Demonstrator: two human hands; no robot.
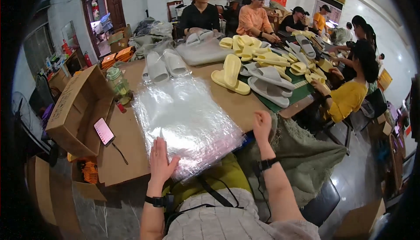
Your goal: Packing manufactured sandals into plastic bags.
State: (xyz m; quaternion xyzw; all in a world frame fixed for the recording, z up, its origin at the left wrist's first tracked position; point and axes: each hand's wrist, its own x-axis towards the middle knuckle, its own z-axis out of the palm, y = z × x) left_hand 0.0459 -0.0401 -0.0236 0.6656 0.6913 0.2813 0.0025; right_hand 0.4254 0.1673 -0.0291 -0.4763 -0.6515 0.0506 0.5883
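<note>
Stack of clear plastic bags (pixel 186 124) lying across the middle of the frame on the brown table (pixel 131 146), near edge overhanging toward the lap. Left hand (pixel 161 163) flat on the stack's lower left corner, fingers spread and together with the palm pressing down, grip open, clamped on nothing. Right hand (pixel 261 124) at the stack's right edge, curled into a loose fist; cannot tell whether a bag edge is pinched inside it. Likely squaring or steadying the slippery stack: best done by keeping the left palm flat as an anchor, pushing evenly from the right edge rather than tugging a single sheet, and sliding the whole pile back onto the table so the overhang does not spill. Just left of the stack, a phone (pixel 104 131) lying at the mouth of an open cardboard box (pixel 76 108), close enough to be knocked by a sideways sweep. A green jar (pixel 117 82) at upper left of the stack. White slippers (pixel 165 65) just beyond the far edge, yellow slippers (pixel 231 75) to the upper right, other people seated around the far end.
</note>
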